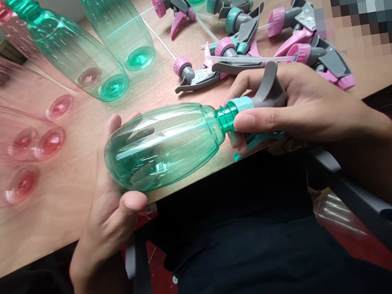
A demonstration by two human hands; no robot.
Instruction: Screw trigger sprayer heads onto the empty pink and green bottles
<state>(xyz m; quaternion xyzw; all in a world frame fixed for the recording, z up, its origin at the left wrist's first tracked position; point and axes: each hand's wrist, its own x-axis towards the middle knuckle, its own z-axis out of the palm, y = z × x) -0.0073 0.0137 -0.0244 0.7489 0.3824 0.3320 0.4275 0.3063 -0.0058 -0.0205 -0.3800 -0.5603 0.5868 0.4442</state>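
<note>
Green bottle (pixel 166 144) is held sideways above the edge of the table (pixel 47 233). The collar of the spray head (pixel 267 99) meets its neck; exposed threads suggest incomplete seating. The right hand (pixel 307 101) grips spray head and neck. The left hand (pixel 107 204), moderately wide, cradles the base. Beyond, loose spray heads (pixel 225 47) and upright bottles (pixel 119 26) are unjoined.
</note>
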